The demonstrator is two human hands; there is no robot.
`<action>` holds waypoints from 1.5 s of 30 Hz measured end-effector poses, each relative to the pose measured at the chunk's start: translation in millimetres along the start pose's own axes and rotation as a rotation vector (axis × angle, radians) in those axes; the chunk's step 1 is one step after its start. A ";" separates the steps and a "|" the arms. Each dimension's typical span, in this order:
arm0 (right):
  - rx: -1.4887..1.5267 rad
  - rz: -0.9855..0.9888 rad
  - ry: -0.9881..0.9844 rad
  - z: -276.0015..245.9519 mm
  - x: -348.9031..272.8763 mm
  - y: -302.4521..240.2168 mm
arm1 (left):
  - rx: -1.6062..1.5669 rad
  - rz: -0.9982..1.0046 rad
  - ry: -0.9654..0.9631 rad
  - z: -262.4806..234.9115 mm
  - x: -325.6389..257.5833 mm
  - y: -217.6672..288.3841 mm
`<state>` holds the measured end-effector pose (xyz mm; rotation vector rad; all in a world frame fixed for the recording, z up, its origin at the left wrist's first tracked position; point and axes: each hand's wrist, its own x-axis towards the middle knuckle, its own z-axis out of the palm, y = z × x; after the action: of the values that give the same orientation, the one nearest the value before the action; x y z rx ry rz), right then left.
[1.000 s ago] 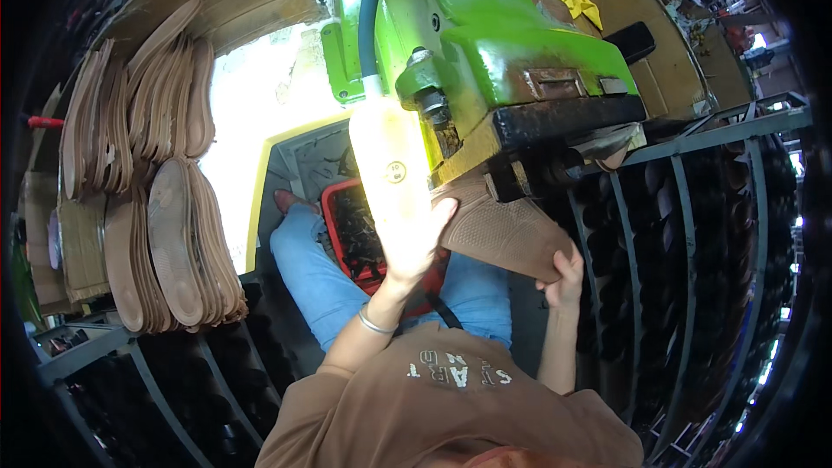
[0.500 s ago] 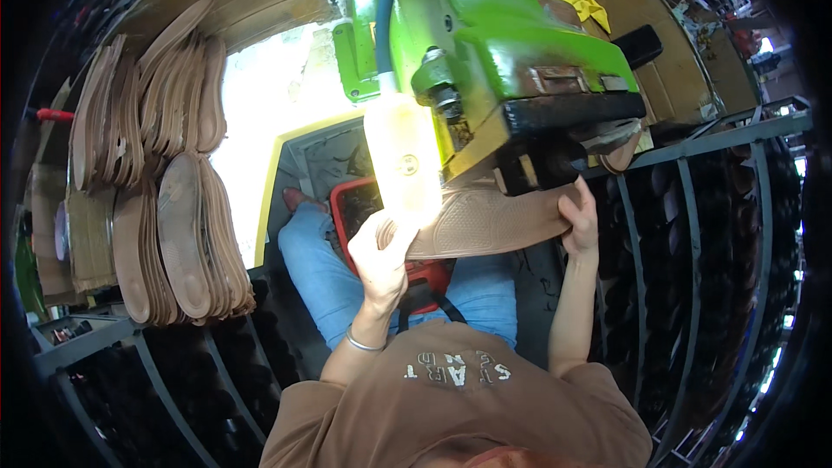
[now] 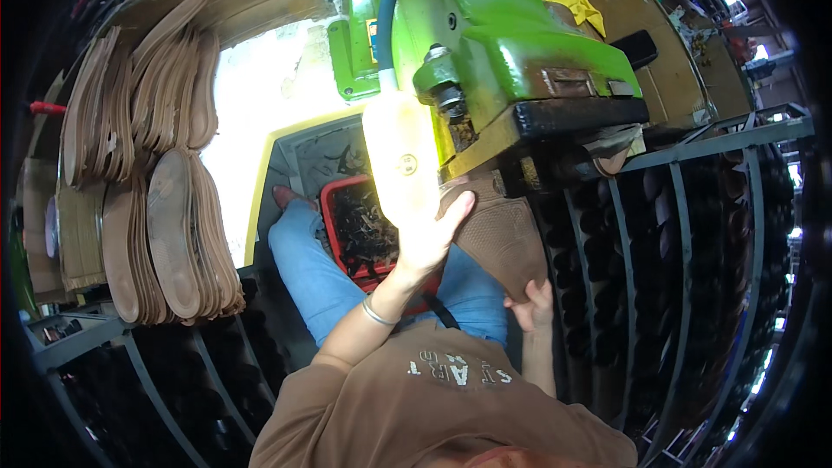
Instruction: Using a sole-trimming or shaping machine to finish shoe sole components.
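I hold a brown rubber shoe sole [image 3: 507, 238] up against the underside of a green machine [image 3: 511, 61]. My left hand [image 3: 433, 238] is pressed with fingers spread on the sole's upper left edge, close under a glaring lamp [image 3: 400, 165]. My right hand [image 3: 533, 303] grips the sole's lower end from below. The sole's textured tread faces me; its top end is hidden behind the machine's dark head [image 3: 572, 121].
Stacks of brown soles [image 3: 169, 234] stand on edge on a metal rack [image 3: 104, 338] at my left. A red crate [image 3: 364, 234] of dark scraps sits between my knees. Dark metal shelving [image 3: 693, 234] fills the right. A blue hose [image 3: 390, 9] runs up the machine.
The sole has swung from lying level under the machine to pointing downward. My right hand dropped lower with it, and my left hand moved to its upper edge.
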<state>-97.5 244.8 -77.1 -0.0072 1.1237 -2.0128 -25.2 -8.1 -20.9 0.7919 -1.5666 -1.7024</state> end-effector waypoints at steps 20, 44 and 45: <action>-0.479 -0.176 -0.233 150.4 110.1 -85.4 | -0.111 -0.043 0.007 -114.6 -17.2 22.9; -0.988 -0.279 -0.299 193.0 92.0 -39.4 | 0.227 -0.413 -0.488 -54.2 -115.9 -43.7; -1.169 -0.281 -0.349 187.7 89.1 -57.2 | 0.210 -0.372 -0.445 -52.9 -101.5 -30.6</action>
<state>-125.4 69.4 45.1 -1.0996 1.9444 -1.2126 74.2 44.9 -57.4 0.8944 -2.0212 -2.1123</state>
